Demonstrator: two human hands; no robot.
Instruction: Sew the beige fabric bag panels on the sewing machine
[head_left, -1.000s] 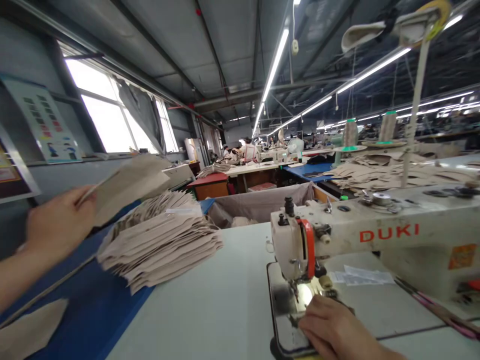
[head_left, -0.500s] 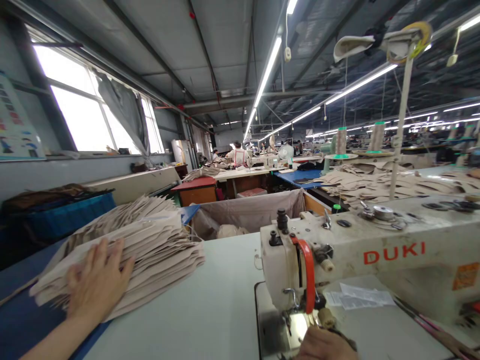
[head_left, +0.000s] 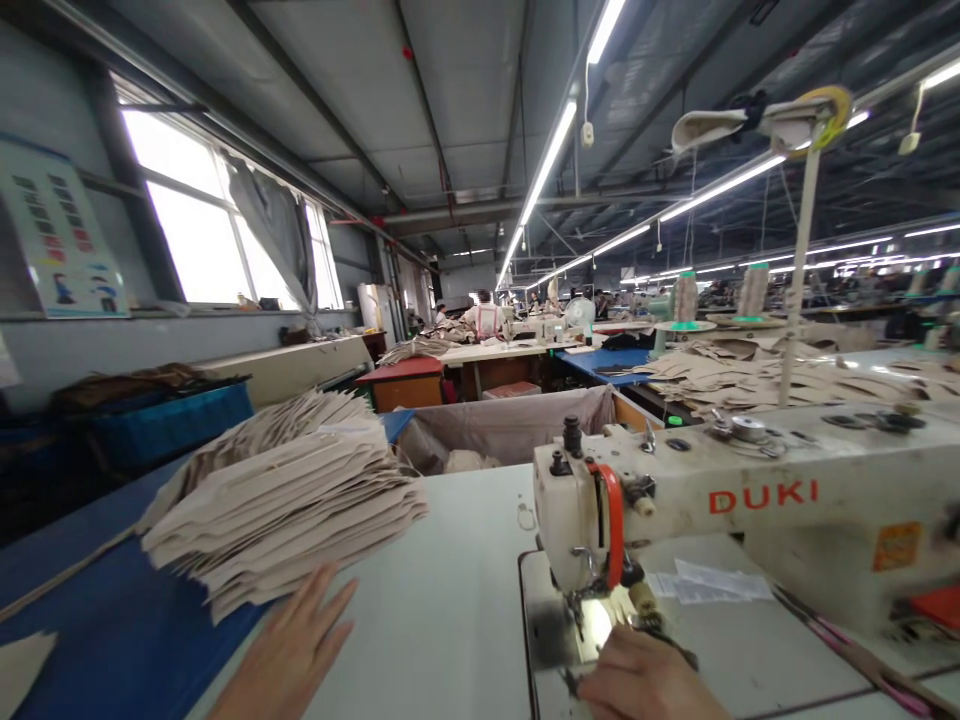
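Note:
My left hand [head_left: 296, 645] is open, fingers spread, over the pale tabletop [head_left: 442, 590]. It is just in front of a thick stack of beige fabric pieces [head_left: 300, 500] and holds nothing. At the sewing machine [head_left: 577, 530], my right hand [head_left: 637, 675] is closed beside the lit needle area. A small dark tip shows at its fingers, but what it belongs to is hidden. The machine's presser foot [head_left: 576, 612] is just beyond those fingers. Clear plastic strips [head_left: 709, 583] lie on the machine bed, right of the needle.
Long-handled scissors [head_left: 847, 650] lie at the right. A blue surface [head_left: 112, 610] carries a beige scrap [head_left: 26, 665] at the left. Behind the table is a cloth-lined bin [head_left: 510, 420]. A thread stand [head_left: 801, 250] rises behind the machine; more fabric pieces [head_left: 720, 375] lie beyond.
My left hand has come off the fabric stack and moved right and toward me, onto the tabletop. My right hand stays by the needle. The view has shifted slightly left.

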